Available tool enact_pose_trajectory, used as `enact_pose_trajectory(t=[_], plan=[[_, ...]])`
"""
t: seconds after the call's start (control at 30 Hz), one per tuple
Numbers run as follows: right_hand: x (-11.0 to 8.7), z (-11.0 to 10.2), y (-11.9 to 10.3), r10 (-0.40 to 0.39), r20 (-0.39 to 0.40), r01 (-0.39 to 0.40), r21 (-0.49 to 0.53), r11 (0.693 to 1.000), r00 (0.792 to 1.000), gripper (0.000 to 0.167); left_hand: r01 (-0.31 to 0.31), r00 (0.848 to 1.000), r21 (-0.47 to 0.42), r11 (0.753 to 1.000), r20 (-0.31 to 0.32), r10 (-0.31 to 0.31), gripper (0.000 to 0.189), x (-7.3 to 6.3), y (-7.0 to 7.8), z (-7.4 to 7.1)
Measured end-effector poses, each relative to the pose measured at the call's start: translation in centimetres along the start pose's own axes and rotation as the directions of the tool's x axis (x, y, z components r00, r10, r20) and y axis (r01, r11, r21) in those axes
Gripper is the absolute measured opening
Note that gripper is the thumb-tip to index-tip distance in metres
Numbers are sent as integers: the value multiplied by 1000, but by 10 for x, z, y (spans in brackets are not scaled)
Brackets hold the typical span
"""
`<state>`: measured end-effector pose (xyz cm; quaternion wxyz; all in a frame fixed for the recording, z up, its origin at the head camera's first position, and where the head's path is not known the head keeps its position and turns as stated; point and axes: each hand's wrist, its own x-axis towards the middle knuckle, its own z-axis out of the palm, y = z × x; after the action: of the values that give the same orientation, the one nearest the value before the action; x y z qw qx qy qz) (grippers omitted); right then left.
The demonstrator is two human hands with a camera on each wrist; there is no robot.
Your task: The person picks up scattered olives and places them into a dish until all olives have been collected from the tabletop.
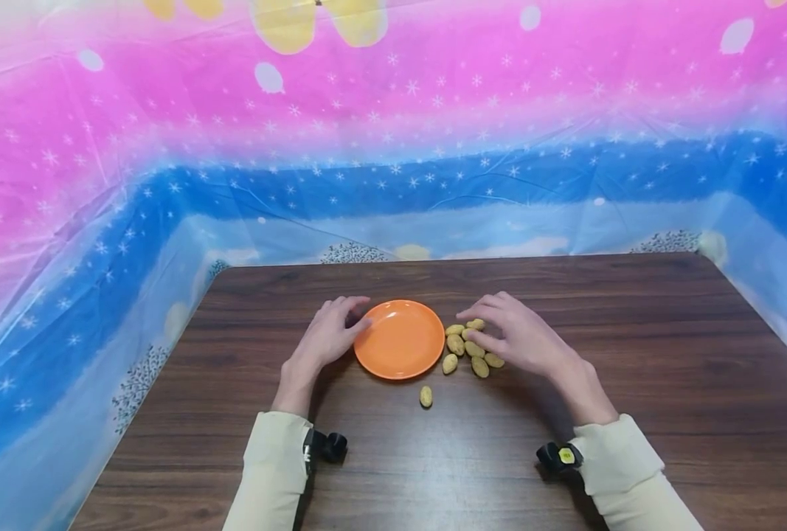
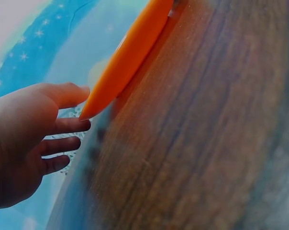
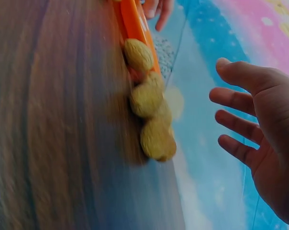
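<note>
An orange plate (image 1: 400, 341) lies on the table, and my left hand (image 1: 327, 335) is at its left rim. The left thumb reaches over the rim, while the other fingers extend loosely beside it. In the left wrist view, the thumb and index fingertip of that hand (image 2: 34, 139) meet the plate's edge (image 2: 127, 52). To the right of the plate sits a cluster of yellow-brown, wrinkled oval nuts (image 1: 456, 344). My right hand (image 1: 522, 332) hovers over the cluster with fingers spread and partly hides it. In the right wrist view, a gap separates this hand (image 3: 273, 120) from the nuts (image 3: 147, 99).
One loose nut (image 1: 426, 397) lies in front of the plate, apart from the cluster. The dark wooden table (image 1: 420, 472) ends at a back edge against a pink and blue patterned cloth (image 1: 393, 177), which also rises along both sides. Each wrist carries a small black camera.
</note>
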<state>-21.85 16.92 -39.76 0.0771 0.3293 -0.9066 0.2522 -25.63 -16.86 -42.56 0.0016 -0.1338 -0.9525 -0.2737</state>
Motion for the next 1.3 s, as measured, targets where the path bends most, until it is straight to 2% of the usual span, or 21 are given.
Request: enact_pose_trajectory(t=[0.2, 0.43, 0.67, 0.93, 1.3], plan=[[3, 7, -13, -46, 70, 41, 66, 997, 997, 26, -29, 999, -13, 999, 25, 30, 43, 0, -1, 0], [3, 13, -21, -61, 133, 54, 59, 997, 989, 26, 13, 997, -58, 998, 70, -9, 39, -2, -4, 1], [6, 19, -27, -119, 177, 114, 39, 993, 977, 27, 29, 995, -101, 995, 97, -19, 40, -1, -5, 1], [8, 27, -34, -129, 245, 115, 71, 991, 961, 25, 41, 994, -147, 988, 107, -26, 40, -1, -6, 1], [8, 30, -37, -126, 305, 103, 90, 991, 944, 25, 38, 994, -142, 989, 106, -23, 39, -1, -8, 2]])
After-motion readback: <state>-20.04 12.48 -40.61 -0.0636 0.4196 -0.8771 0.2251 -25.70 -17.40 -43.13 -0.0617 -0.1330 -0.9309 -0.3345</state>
